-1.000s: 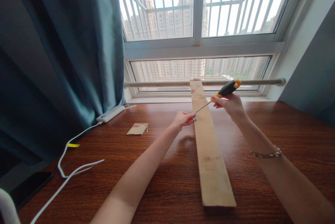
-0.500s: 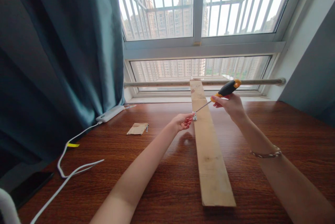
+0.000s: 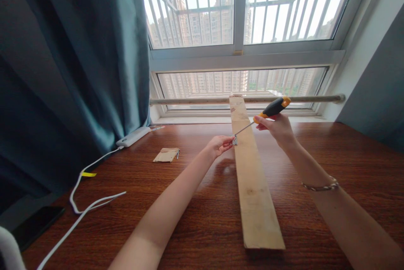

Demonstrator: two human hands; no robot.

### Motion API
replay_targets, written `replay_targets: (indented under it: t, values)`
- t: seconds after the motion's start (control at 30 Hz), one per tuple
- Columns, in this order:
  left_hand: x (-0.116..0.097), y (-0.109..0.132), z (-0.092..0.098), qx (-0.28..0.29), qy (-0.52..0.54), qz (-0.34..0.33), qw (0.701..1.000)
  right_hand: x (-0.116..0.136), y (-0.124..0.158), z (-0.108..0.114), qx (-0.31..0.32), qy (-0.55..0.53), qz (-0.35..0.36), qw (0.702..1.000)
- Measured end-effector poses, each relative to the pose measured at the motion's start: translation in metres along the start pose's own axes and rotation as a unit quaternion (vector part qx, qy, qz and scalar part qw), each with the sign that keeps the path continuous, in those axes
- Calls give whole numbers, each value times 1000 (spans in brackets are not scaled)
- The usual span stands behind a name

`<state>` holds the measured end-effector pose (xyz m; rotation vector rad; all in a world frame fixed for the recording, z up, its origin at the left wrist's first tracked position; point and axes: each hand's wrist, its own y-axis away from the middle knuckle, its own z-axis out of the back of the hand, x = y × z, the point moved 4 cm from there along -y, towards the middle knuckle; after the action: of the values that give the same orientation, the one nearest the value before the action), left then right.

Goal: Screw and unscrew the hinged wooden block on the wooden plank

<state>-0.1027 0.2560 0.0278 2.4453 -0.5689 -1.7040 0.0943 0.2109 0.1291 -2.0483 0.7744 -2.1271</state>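
A long wooden board (image 3: 252, 190) runs from the near side of the table toward the window. On its left edge sits a small silvery metal bracket (image 3: 235, 140) with holes. My left hand (image 3: 219, 145) pinches at this bracket with thumb and fingertips; whether a screw is between them is too small to tell. My right hand (image 3: 277, 128) grips a screwdriver (image 3: 274, 108) with a black and yellow handle. The shaft slants down to the left, and its tip meets the bracket beside my left fingertips.
On the brown wooden table (image 3: 202, 219), a torn cardboard piece (image 3: 166, 155) lies with screws (image 3: 177, 154) at its edge. A white power strip (image 3: 133, 137) and white cable (image 3: 74, 194) lie left, near a dark flat device (image 3: 38, 225) and blue curtain (image 3: 104, 51). A rail (image 3: 195, 101) crosses the window.
The fingers of my left hand have shifted very slightly at the bracket. The screwdriver and the board stay practically where they were.
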Motion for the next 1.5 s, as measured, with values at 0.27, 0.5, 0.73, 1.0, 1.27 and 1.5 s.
replay_targets:
  t: [0.27,0.5,0.73,1.0,1.27,1.5]
  values:
    - [2,0,-1,-3,11,8,1000,2,2,-4,-3,58,47,997]
    - [1,2,-3,-2,9,-8,1000,14,8,-9,101,-98,-24,990]
    - [3,1,-2,-9,8,-15,1000,24,11,-5,74,39,30,996]
    - [3,1,-1,-28,-9,-11,1000,21,16,-6,-41,81,69,994]
    - [5,-1,0,-25,-1,-18,1000,28,13,-4,41,-34,27,998]
    - [3,3,-2,-36,-5,-15,999,22,21,-5,-91,134,125,979]
